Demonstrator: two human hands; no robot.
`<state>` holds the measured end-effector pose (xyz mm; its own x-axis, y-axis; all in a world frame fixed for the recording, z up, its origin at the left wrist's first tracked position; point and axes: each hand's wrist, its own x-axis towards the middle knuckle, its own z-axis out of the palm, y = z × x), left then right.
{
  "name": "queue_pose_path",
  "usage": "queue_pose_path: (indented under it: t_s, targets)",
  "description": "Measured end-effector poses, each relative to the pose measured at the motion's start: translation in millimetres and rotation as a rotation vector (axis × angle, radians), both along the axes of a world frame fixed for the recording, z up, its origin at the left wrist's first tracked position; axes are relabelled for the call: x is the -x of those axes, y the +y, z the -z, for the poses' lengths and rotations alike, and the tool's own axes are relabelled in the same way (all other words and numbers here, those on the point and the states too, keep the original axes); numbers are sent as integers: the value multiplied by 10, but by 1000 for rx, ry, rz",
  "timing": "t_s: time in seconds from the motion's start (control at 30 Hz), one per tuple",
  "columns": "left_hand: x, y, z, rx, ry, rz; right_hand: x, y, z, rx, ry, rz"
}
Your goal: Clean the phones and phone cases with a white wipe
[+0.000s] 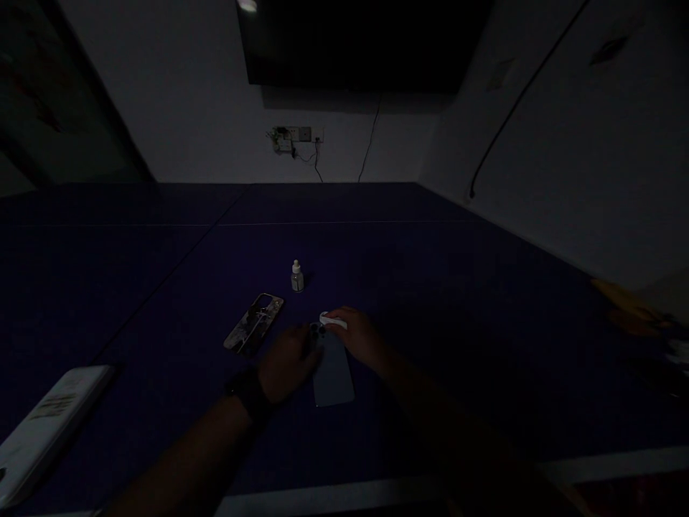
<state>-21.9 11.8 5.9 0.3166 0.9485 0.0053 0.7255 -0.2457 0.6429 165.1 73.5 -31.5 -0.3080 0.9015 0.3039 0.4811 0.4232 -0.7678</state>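
At the near edge of the blue-purple table [420, 431], we see a thick white rectangular block [57, 416] lying at the left, well apart from the hands, perhaps so that it leaves them room. Farther in, the left hand [288, 364], with a black band [249, 391] on its wrist, lies over the left side of a grey-blue smartphone [334, 377]. The phone rests flat on the table, back up, its camera lenses at the far end. We see the left fingers partly curled and the thumb set apart; we cannot tell whether they grip the phone, though the placing would suit steadying it. The right hand [363, 337] pinches a small white oblong object [334, 321] between thumb and fingers, near the lenses; that hold seems chosen to leave its left end free. We cannot tell whether it touches the phone. To the left lies a dark patterned phone case [254, 323], apart from the phone, which leaves its back bare. Farther off stands a small clear bottle with a white dropper top [297, 278], upright, probably within easy reach.
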Motion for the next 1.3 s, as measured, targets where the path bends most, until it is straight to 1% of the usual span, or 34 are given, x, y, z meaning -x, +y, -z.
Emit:
queue_pose_path:
  t_s: [0.03,0.13,0.2,0.27,0.33,0.37,0.43,0.53,0.6,0.63,0.7,0.73,0.83,0.9,0.93,0.97,1.0,1.03,1.13,1.17,1.23,1.3]
  targets:
    - [-15,-63,-1,-15,31,-10,-2,-5,4,-13,-12,-4]
    - [-72,-250,7,-67,260,84,-9,-13,24,-49,-42,-14]
    - [-100,-341,16,-88,361,131,-11,-13,43,-68,-54,-15]
    - [-101,-399,24,-113,447,139,-19,-11,61,-81,-55,-11]
    - [-73,-443,31,-187,490,146,-44,-16,69,-104,-49,-25]
    - [-54,-468,36,-243,495,160,-66,-22,67,-128,-45,-43]
    - [-20,-531,56,-371,473,234,-124,-43,46,-193,-50,-104]
    - [-23,-641,136,-552,358,408,-213,-79,-15,-255,-110,-212]
    - [-63,-700,218,-644,275,458,-247,-89,-58,-222,-125,-260]
    - [-88,-721,261,-685,226,443,-256,-86,-76,-174,-99,-256]
    - [-133,-746,336,-710,138,358,-265,-64,-109,-44,-17,-194]
    - [-149,-752,368,-712,97,312,-273,-47,-127,26,23,-138]
    - [-159,-762,458,-709,19,220,-326,12,-206,210,128,114]
    - [-151,-764,536,-664,27,224,-379,40,-274,275,183,283]
    - [-148,-764,583,-650,40,274,-401,45,-305,275,193,331]
    - [-146,-763,632,-622,60,266,-416,44,-329,245,180,326]
    - [-144,-761,680,-605,70,256,-420,37,-343,192,151,274]
    - [-141,-759,726,-597,74,257,-409,24,-344,124,111,182]
    - [-119,-756,831,-579,79,279,-287,-28,-278,-100,-45,-155]
    - [-108,-757,853,-574,80,293,-225,-43,-242,-164,-99,-231]
    - [-85,-766,885,-565,82,320,-101,-62,-172,-253,-207,-303]
    - [-70,-783,904,-554,87,338,-17,-68,-123,-293,-315,-344]
